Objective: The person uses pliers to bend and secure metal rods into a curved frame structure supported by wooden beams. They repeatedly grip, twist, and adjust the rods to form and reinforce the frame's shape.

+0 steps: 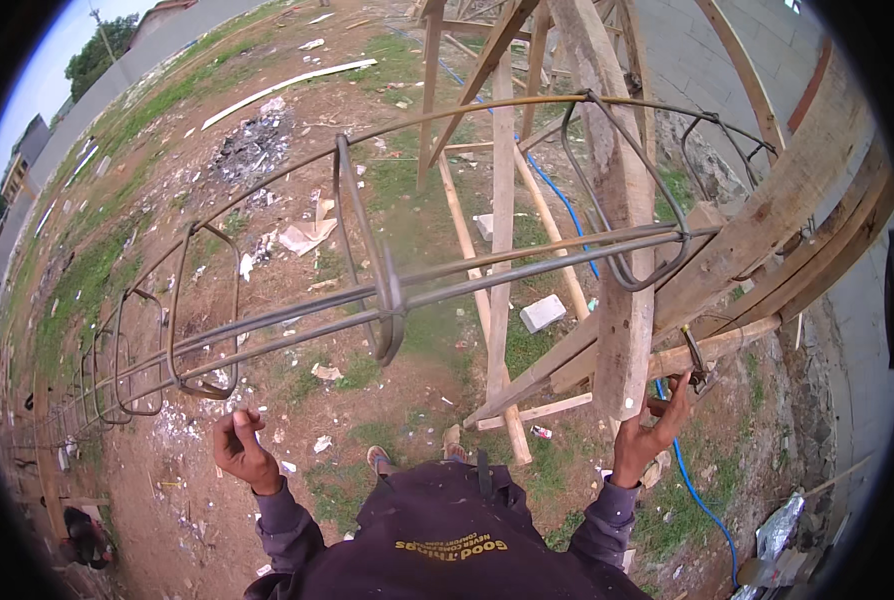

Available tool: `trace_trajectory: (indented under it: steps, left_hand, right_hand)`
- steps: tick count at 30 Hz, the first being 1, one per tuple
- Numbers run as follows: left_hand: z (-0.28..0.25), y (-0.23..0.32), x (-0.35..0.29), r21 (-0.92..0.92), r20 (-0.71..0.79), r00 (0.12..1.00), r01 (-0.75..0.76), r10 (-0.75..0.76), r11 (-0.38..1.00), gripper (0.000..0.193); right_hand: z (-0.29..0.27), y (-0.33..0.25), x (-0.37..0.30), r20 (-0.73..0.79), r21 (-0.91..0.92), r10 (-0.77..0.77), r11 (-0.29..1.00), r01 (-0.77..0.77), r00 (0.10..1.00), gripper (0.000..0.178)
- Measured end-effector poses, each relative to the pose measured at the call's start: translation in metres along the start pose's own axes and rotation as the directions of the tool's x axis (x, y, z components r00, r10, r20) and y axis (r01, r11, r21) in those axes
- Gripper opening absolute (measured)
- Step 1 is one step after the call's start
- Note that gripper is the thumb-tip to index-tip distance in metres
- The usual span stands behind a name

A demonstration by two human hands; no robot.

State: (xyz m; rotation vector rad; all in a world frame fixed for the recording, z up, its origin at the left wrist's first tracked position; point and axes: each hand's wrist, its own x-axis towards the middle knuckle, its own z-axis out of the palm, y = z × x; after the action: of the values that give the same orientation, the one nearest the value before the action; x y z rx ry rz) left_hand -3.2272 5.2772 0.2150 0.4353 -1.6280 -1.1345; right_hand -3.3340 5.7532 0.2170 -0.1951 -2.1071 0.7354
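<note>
A long rebar cage [427,290], made of steel bars with bent stirrups [382,300], runs across in front of me at about waist height. Below its left part is my left hand [245,452], apart from the bars, with thumb and fingers curled together. Whatever they may hold is too small to make out. On the right, my right hand [652,430] is raised beside a wooden post [622,340]. Its fingertips are closed at a small metal hand tool [695,352], pincer-like in shape, next to a horizontal pole [717,345]. Part of that hand's grip is hidden.
Timber framing [502,200] with slanted beams [767,210] supports the cage's right end. A blue hose [692,490] runs along the ground. A pale block [542,313], litter and an ash heap [252,145] lie on dirt and grass. A block wall [712,60] stands right.
</note>
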Motion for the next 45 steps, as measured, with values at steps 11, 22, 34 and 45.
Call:
trace_trajectory:
  steps: [11,22,34,45]
  left_hand:
    - [-0.091,0.017,0.087,0.217,-0.298,0.89,-0.29,0.346,0.932,0.004]
    - [-0.168,-0.012,0.165,0.593,-0.174,0.879,-0.266,0.444,0.76,0.05]
    - [-0.197,-0.099,0.188,0.582,0.07,0.817,-0.499,0.572,0.642,0.063]
    - [-0.215,-0.155,0.234,0.664,-0.199,0.589,-0.507,0.783,0.55,0.057]
  right_hand:
    - [0.014,-0.091,0.004,-0.304,-0.342,-0.59,0.8,0.492,0.748,0.03]
    - [0.076,-0.249,-0.051,-0.37,0.468,-0.364,0.722,0.509,0.855,0.05]
    - [0.173,-0.256,-0.042,-0.042,0.893,0.022,0.449,0.028,0.999,0.073]
    - [0.172,-0.297,-0.034,-0.054,0.932,0.026,0.36,0.041,0.998,0.081]
